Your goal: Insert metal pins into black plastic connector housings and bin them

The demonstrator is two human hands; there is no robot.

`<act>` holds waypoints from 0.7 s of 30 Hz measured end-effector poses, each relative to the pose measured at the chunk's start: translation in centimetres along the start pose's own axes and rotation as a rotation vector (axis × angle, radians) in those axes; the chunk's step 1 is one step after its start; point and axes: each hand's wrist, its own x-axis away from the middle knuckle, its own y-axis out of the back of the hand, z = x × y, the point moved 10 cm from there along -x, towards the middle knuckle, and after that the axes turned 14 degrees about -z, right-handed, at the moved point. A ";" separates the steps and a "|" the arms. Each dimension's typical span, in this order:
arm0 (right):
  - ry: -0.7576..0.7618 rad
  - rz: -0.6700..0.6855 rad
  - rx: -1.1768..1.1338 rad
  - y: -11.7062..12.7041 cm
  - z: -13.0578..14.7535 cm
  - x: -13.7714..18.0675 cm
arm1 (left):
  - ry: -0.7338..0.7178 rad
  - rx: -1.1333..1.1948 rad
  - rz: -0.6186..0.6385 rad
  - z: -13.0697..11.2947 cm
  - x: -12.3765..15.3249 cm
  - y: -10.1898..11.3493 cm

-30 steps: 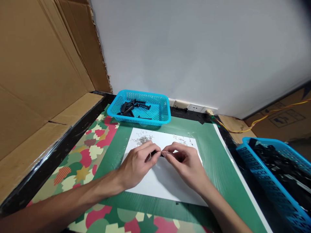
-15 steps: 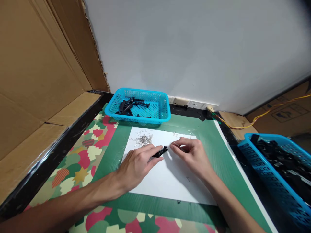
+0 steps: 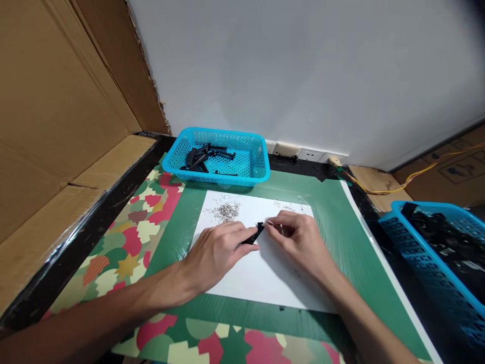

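Note:
Between the thumb and fingers of my left hand (image 3: 222,248) is a small black plastic part (image 3: 253,236), its notched far end pointing right. My right hand (image 3: 297,236) is pinched close to that end, around a thin, shiny metal piece (image 3: 270,222) whose exact kind is too small to make out. Both hands are above a white sheet of paper (image 3: 242,283). On the sheet, beyond my left hand, lies a pile of tiny metal pieces (image 3: 228,211). A smaller scatter of similar metal pieces (image 3: 282,205) lies beyond my right hand.
A blue basket (image 3: 215,178) with several black parts stands at the back. Another blue basket (image 3: 401,222), full of black parts, is at the right. Cardboard (image 3: 64,101) walls the left side. A yellow cable (image 3: 417,174) runs from the wall sockets (image 3: 311,154).
My right fingertips have come closer to the end of the black part, which is now tilted more steeply. The camera view has shifted slightly.

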 end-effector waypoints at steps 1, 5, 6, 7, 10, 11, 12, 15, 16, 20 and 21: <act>0.014 -0.001 0.012 0.0 0.1 0.0 | -0.007 -0.010 0.001 -0.1 0.0 0.0; 0.047 0.011 0.048 -0.1 0.4 0.1 | -0.039 -0.054 0.016 -0.3 0.1 -0.2; 0.053 0.013 0.054 -0.2 0.5 0.1 | -0.047 -0.064 0.020 -0.3 0.1 -0.3; 0.058 0.013 0.060 -0.2 0.6 0.1 | -0.053 -0.072 0.022 -0.3 0.1 -0.3; 0.076 0.011 0.078 -0.2 0.7 0.1 | -0.064 -0.085 0.020 -0.2 0.2 -0.4; 0.083 0.010 0.087 -0.3 0.7 0.2 | -0.062 -0.087 0.021 -0.2 0.2 -0.5; 0.092 0.007 0.097 -0.3 0.7 0.2 | -0.060 -0.088 0.024 -0.1 0.2 -0.5; 0.146 0.004 0.131 -0.5 1.0 0.5 | -0.046 -0.094 0.033 0.0 0.3 -0.6; 0.167 0.005 0.148 -0.6 1.1 0.6 | -0.044 -0.095 0.035 0.0 0.3 -0.5; 0.223 0.060 0.252 -1.5 1.2 1.1 | -0.046 -0.085 0.050 -0.3 0.2 -0.5; 0.228 0.078 0.273 -1.7 1.2 1.2 | -0.045 -0.082 0.052 -0.3 0.1 -0.5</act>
